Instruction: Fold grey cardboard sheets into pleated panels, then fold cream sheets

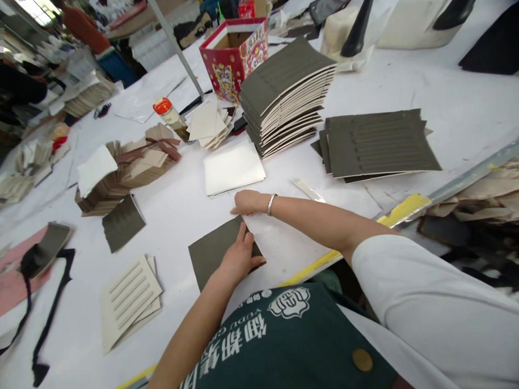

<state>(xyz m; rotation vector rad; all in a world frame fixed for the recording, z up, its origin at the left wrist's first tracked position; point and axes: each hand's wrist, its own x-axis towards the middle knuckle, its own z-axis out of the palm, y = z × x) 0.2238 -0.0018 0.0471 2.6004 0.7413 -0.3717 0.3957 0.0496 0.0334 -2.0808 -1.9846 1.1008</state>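
A dark grey-green flat panel (pixel 210 252) lies on the white table near its front edge. My left hand (pixel 239 255) rests on this panel, with some fingers stretched toward its far corner and the thumb out to the side. At that corner is my right hand (pixel 248 202), wearing a silver bracelet, its fingers curled together. What its fingertips hold, if anything, is hidden. Just beyond my right hand sits a small stack of white sheets (pixel 234 168). To the right lies a thin pale strip (pixel 308 190).
A tall stack of dark panels (pixel 289 88) and a lower pile (pixel 383 143) stand farther back. A red patterned box (pixel 225 68), a tied brown bundle (pixel 128 173), ribbed cream pieces (pixel 130 298) and an orange-capped bottle (pixel 171 116) are around. A metal pole (pixel 173 41) rises behind.
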